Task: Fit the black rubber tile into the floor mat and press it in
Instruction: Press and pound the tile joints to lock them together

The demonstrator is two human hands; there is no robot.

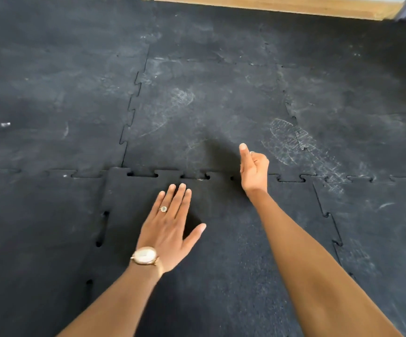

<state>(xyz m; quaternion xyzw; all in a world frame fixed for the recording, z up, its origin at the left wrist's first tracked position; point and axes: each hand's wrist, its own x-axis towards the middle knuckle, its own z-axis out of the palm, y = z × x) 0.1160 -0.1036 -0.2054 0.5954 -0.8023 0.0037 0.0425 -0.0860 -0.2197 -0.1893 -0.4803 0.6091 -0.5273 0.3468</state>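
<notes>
Rubber tile [221, 239] sits in floor mat [51, 93], far and left seams gapped. Left hand [170, 229] flat, open; right hand [254, 171] fisted on far seam. Press tab by tab.

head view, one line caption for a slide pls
Left hand flat on black rubber tile, right hand fisted at its unseated far seam.

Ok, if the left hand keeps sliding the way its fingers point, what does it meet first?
Probably the far seam, where the tile has open gaps at its interlocking tabs. The left hand points there, with only bare tile between; its height above the tile is unclear.
</notes>
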